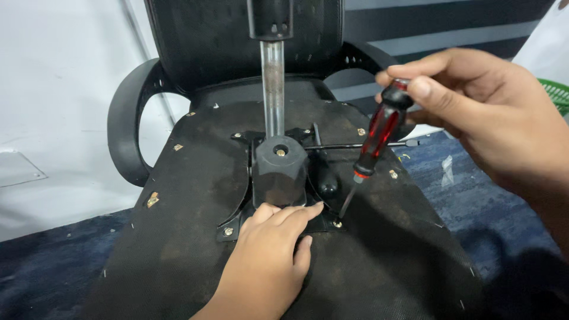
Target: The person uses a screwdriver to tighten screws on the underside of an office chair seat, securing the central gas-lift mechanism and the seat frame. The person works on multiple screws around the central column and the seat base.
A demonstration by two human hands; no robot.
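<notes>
An office chair lies overturned, the dark underside of its seat facing me. A black mechanism plate with a metal gas cylinder is bolted at its middle. My left hand rests flat on the plate's near edge, fingers pointing at a screw. My right hand grips a red and black screwdriver, its tip set on that screw at the plate's near right corner.
Black armrests curve out at both sides of the seat. A thin black lever sticks out to the right of the mechanism. Dark blue carpet lies around, a white wall behind, and a green basket at the far right.
</notes>
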